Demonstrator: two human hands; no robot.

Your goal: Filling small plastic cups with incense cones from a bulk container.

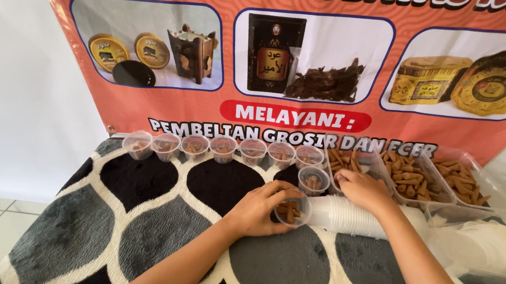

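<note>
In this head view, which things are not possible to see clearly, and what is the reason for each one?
- Right hand fingertips: buried among the brown sticks in the clear tray.
- Small cup: its near side is covered by the left hand, so its stick count is unclear.
- Row of filled cups: too small to count contents.
- Lying stack of empty cups: the right forearm crosses it.
- Banner: cut off by the top edge.

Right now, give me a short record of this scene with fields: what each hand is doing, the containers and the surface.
Left hand: holds a small clear cup with brown sticks inside
Right hand: reaches into a clear tray of brown sticks
Filled cups: row along the banner, one more in front
Empty cups: stack lying on its side
Surface: grey, black and white rug
</note>
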